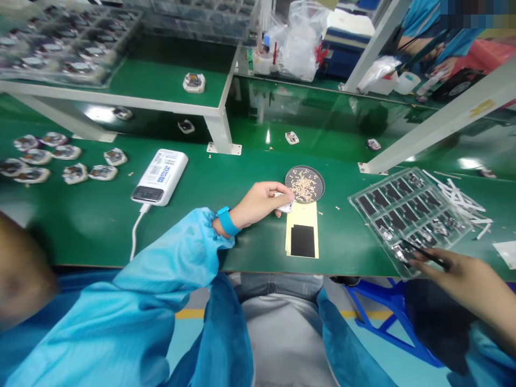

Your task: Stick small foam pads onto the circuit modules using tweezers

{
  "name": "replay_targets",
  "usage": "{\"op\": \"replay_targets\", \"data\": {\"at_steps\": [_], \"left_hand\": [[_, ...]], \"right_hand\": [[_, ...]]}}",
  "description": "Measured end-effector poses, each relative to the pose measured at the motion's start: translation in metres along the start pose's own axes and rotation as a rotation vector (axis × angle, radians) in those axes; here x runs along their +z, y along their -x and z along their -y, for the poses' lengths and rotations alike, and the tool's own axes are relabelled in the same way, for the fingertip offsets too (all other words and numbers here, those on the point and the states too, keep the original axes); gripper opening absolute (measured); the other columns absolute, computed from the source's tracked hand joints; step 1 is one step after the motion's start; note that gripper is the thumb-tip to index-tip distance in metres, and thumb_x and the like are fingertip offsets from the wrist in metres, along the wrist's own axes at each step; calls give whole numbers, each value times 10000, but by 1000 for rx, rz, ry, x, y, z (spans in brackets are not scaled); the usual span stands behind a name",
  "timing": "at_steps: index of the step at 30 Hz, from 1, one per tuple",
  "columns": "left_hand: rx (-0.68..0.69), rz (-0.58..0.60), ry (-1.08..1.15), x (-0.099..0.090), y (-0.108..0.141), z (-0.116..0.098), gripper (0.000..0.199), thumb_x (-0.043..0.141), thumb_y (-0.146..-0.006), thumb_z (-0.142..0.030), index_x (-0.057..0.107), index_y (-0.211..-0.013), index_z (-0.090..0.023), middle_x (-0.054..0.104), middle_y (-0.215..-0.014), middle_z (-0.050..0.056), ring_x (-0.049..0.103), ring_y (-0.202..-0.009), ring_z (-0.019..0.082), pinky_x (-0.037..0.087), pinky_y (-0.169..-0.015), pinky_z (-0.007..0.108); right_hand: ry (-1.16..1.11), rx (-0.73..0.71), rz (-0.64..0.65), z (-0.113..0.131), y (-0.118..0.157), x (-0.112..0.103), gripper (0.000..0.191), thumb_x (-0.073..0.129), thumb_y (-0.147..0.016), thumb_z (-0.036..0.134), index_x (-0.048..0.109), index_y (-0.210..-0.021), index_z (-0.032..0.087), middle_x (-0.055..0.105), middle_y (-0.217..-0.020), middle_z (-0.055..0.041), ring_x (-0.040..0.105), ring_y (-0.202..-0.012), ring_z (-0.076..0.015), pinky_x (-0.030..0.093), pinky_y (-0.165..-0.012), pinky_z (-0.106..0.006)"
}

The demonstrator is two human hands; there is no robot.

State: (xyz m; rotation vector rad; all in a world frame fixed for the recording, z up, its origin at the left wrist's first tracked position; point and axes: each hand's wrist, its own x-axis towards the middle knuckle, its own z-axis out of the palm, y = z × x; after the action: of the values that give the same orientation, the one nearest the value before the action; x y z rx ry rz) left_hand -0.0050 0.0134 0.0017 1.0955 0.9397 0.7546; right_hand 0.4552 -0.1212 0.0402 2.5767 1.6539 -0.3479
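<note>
My left hand [258,207] is closed around a small white casing [287,206], its fingers hiding most of it. Just beyond the fingertips is a round dark dish [322,188] filled with tiny beige pieces. Beside the same hand, a yellow backing sheet [302,216] carries a black rectangle [303,241]. On the right, dark tweezers [428,255] are pinched in my right hand [470,277]. Their tips reach over the near edge of a clear plastic tray [358,208], close to small metallic parts [403,250] in its compartments. Whether the tips grip a part I cannot tell.
A white power bank [165,172] with a cable lies left of centre, and several white casings [37,156] sit farther left. White strips [457,196] lie beside the tray. A raised shelf [161,70] and slanted post [423,118] stand behind. Another person is at far left.
</note>
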Motion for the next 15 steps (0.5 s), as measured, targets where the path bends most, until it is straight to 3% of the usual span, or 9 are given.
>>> {"op": "replay_targets", "data": {"at_steps": [2, 4, 9, 12, 15], "left_hand": [[22, -16, -5, 0, -1, 2, 287, 794, -827, -334, 729, -968, -92, 728, -859, 98, 638, -665, 104, 499, -531, 192], [29, -37, -13, 0, -1, 2, 289, 791, -831, -334, 733, -982, -94, 731, -861, 95, 633, -648, 94, 474, -521, 182], [55, -75, 18, -2, 0, 0, 376, 683, -905, -417, 737, -1108, -106, 736, -877, 99, 655, -627, 98, 334, -455, 186], [119, -94, 65, -7, -1, -2, 387, 647, -901, -383, 726, -1161, -107, 749, -932, 108, 698, -692, 137, 357, -496, 211], [174, -126, 73, -12, -1, -5, 376, 625, -876, -298, 718, -1184, -103, 757, -889, 90, 698, -712, 145, 388, -544, 227]], "right_hand": [[-48, -8, -24, 24, 4, -5, 378, 729, -668, 616, 703, -893, 314, 713, -718, -85, 652, -620, -279, 474, -598, -419], [-138, -149, -105, 64, 8, -7, 249, 709, -751, 506, 651, -869, 294, 721, -788, -63, 608, -611, -226, 456, -578, -383], [-562, -632, -126, 188, 9, 1, 233, 761, -813, 423, 644, -804, 222, 719, -771, -39, 652, -668, -188, 502, -618, -312], [-703, -720, -126, 246, 0, 5, 249, 806, -790, 438, 707, -789, 209, 694, -701, -16, 583, -579, -141, 442, -524, -271], [-894, -740, 21, 277, -13, 12, 291, 811, -783, 471, 768, -857, 193, 722, -728, -21, 608, -599, -146, 474, -555, -278]]}}
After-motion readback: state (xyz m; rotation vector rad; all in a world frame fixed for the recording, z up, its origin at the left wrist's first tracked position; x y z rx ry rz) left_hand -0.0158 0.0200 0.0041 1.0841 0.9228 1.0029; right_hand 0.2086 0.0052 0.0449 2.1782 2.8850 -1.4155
